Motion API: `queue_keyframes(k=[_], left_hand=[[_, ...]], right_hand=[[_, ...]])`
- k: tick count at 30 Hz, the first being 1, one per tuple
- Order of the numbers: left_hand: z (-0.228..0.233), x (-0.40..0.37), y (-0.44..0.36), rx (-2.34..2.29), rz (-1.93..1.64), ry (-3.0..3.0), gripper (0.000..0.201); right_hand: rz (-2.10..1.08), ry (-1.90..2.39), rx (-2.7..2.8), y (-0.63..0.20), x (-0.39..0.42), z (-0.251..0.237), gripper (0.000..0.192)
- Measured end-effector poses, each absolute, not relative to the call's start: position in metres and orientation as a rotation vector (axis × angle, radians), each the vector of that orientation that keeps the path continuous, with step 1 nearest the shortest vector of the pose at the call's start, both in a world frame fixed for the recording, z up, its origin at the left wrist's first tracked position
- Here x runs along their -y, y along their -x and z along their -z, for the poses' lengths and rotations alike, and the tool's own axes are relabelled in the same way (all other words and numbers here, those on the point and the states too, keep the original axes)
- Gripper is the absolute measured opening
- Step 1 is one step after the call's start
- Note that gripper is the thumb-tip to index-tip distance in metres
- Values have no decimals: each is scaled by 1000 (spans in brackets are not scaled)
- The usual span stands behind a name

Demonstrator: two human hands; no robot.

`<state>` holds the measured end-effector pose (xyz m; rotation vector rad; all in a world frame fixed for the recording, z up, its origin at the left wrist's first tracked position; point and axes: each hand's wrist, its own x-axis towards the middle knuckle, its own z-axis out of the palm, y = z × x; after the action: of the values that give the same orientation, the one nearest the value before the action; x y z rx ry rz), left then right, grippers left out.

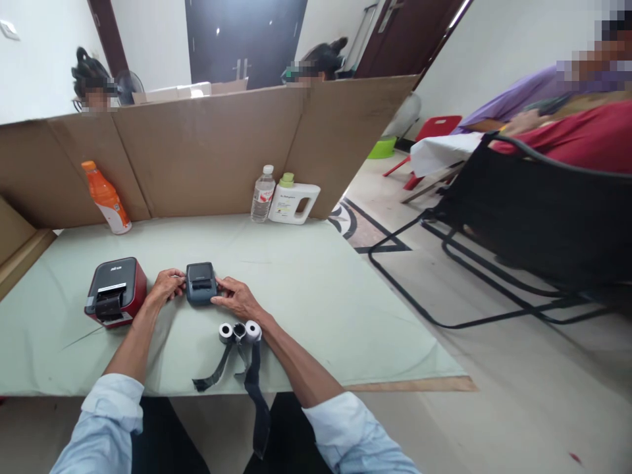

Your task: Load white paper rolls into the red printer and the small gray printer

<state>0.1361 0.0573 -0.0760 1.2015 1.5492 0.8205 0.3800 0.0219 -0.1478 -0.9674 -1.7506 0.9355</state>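
Note:
Between my hands on the table is a small dark portable label printer (201, 289), lying flat with its lid side up. My left hand (169, 285) has its fingers bent together at the printer's left edge. From the other side, my right hand (237, 297) grips the right edge with thumb and fingers. Nearer to me stand three small paper rolls (239, 331), with dark strips trailing from them toward the table's front edge; the longest hangs over it. Left of my left hand sits a larger red and black label printer (117, 289).
An orange bottle (106, 197), a clear water bottle (263, 194) and a white jug (295, 203) stand at the back along a cardboard wall (207, 158). The green-covered table (345, 316) ends at the right, beside a black folding chair (553, 224) with a person in it.

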Motion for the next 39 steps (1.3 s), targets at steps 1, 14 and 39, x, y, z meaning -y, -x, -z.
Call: queue_keyframes(k=[1, 14, 39], left_hand=[[76, -58, -137, -1564, -815, -1196, 13], [75, -62, -139, -1660, -767, -1200, 10], [70, -67, -128, -1224, -965, -1636, 58]], right_hand=[[-939, 962, 1750, -380, -22, 148, 50], [-906, 977, 1762, -378, -23, 146, 46], [-894, 976, 1763, -377, -26, 149, 52]])
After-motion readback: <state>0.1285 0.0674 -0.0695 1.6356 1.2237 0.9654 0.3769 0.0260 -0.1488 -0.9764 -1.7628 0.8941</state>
